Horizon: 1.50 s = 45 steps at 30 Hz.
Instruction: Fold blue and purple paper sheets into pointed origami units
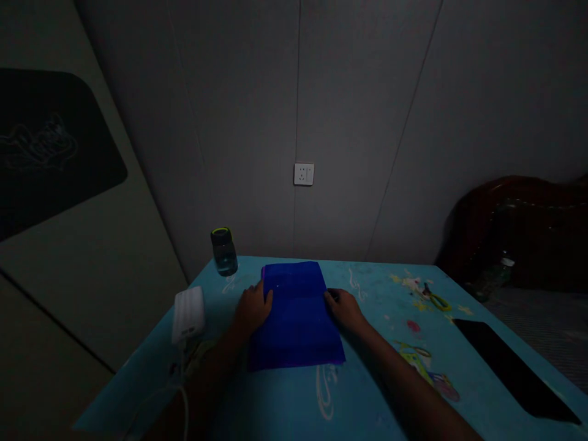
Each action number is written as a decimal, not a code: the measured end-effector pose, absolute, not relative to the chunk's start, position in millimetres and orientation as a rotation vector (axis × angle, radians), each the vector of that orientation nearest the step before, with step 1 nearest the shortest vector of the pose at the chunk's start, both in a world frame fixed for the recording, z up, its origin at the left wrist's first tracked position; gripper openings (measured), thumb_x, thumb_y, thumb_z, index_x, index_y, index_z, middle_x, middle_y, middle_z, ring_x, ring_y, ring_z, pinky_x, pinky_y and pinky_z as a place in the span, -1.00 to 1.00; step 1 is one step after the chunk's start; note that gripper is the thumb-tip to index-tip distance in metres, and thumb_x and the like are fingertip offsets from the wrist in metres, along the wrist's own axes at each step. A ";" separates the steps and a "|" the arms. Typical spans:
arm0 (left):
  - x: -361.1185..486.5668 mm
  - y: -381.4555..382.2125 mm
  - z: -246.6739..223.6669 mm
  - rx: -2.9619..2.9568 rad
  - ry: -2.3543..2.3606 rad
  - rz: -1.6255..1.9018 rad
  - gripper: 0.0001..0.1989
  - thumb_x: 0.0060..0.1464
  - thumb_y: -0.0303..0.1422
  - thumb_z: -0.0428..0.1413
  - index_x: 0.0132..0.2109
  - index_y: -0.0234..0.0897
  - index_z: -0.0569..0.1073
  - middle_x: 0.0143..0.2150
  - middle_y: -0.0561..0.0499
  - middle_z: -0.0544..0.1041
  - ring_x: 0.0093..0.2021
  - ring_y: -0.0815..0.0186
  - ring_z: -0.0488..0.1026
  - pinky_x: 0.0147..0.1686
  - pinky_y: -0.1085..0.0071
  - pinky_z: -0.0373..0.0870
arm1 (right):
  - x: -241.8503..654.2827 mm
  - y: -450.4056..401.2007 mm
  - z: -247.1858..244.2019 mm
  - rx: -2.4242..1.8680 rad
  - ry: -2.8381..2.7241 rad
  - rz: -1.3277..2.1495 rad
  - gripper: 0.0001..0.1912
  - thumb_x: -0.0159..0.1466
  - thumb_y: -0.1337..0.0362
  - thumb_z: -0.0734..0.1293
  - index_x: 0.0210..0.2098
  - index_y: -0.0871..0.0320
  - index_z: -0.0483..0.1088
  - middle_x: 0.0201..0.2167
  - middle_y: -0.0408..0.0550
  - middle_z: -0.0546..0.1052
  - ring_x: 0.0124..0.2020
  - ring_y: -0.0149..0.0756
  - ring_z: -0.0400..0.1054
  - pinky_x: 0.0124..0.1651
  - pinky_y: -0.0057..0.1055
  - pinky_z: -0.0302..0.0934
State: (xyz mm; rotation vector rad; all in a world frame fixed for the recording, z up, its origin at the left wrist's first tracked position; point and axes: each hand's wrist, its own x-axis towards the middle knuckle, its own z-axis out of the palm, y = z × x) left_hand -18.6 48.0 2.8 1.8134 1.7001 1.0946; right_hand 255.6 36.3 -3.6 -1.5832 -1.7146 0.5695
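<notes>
A dark blue rectangular folder or stack of sheets [296, 318] lies on the light blue table [285, 404], with a thin purple edge showing at its left side. My left hand [253, 308] grips its left edge, the thumb on top. At the right edge my right hand [344, 308] holds it the same way, thumb on the blue surface and fingers curled at the side. What lies under the top sheet is hidden.
Left of the hands are a white power bank [188, 313] with a cable and a dark-lidded bottle [225, 252]. To the right lie yellow-handled pliers [436, 299] and a long black flat object [512, 367]. A wall stands behind the table.
</notes>
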 end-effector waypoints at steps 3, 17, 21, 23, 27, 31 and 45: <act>-11.0 46.4 -2.5 1.739 1.665 1.216 -0.60 0.05 -0.30 0.14 0.06 -0.28 0.43 0.16 -0.27 0.45 0.22 -0.05 0.31 0.27 0.10 0.08 | 247.7 36.2 -9.1 -1.612 -1.706 0.555 -0.55 0.27 0.01 0.23 -0.08 0.19 0.53 -0.13 0.21 0.59 -0.08 0.04 0.47 0.02 -0.16 0.25; -1.8 23.1 12.2 1.046 1.355 0.981 -0.48 -0.11 -0.10 0.25 0.00 -0.23 0.49 0.00 -0.19 0.59 -0.06 -0.07 0.55 -0.03 0.03 0.48 | 258.8 11.8 -4.5 -1.211 -0.968 1.359 -0.31 0.08 -0.06 0.45 0.12 0.13 0.37 -0.06 0.16 0.58 -0.01 0.13 0.45 -0.04 0.00 0.38; -0.2 19.0 1.9 1.235 1.561 0.966 -0.44 -0.12 -0.04 0.23 0.04 -0.11 0.47 0.13 -0.13 0.51 0.13 -0.07 0.43 0.13 0.01 0.35 | 258.3 8.9 -20.5 -1.308 -0.925 1.256 -0.24 0.08 -0.10 0.43 0.21 -0.03 0.25 0.09 0.09 0.49 0.11 0.07 0.37 0.08 0.00 0.32; 0.2 20.1 -0.4 1.260 1.627 0.963 -0.45 -0.11 -0.02 0.20 0.06 -0.07 0.46 0.13 -0.09 0.51 0.14 -0.08 0.42 0.13 0.00 0.34 | 257.9 7.2 -26.6 -1.330 -0.920 1.211 -0.23 0.08 -0.11 0.43 0.22 -0.04 0.22 0.19 0.07 0.39 0.20 0.04 0.28 0.17 -0.02 0.25; 0.9 26.0 3.5 1.189 1.552 0.945 -0.41 -0.09 0.00 0.16 0.07 -0.17 0.45 0.10 -0.13 0.53 0.10 -0.07 0.45 0.09 0.07 0.39 | 258.6 7.1 -28.1 -1.303 -0.875 1.187 -0.24 0.11 -0.10 0.42 0.22 -0.01 0.19 0.25 0.08 0.33 0.26 0.03 0.19 0.25 -0.01 0.15; 0.7 27.4 6.0 1.217 1.539 0.869 -0.41 -0.09 -0.02 0.17 0.07 -0.20 0.46 0.14 -0.13 0.49 0.18 -0.07 0.38 0.21 0.05 0.24 | 257.7 9.4 -13.3 -1.327 -0.767 1.181 -0.18 0.03 -0.08 0.49 0.21 0.00 0.22 0.19 0.09 0.40 0.23 0.04 0.24 0.23 -0.01 0.17; -3.9 28.4 17.4 1.076 1.184 0.959 -0.32 -0.16 0.05 0.26 0.01 -0.36 0.48 0.00 -0.22 0.58 -0.03 -0.04 0.54 -0.01 0.12 0.45 | 259.8 6.4 21.2 -1.128 -0.753 1.363 -0.39 0.12 0.05 0.47 0.11 0.10 0.35 -0.05 0.08 0.59 -0.08 0.00 0.51 -0.03 -0.08 0.39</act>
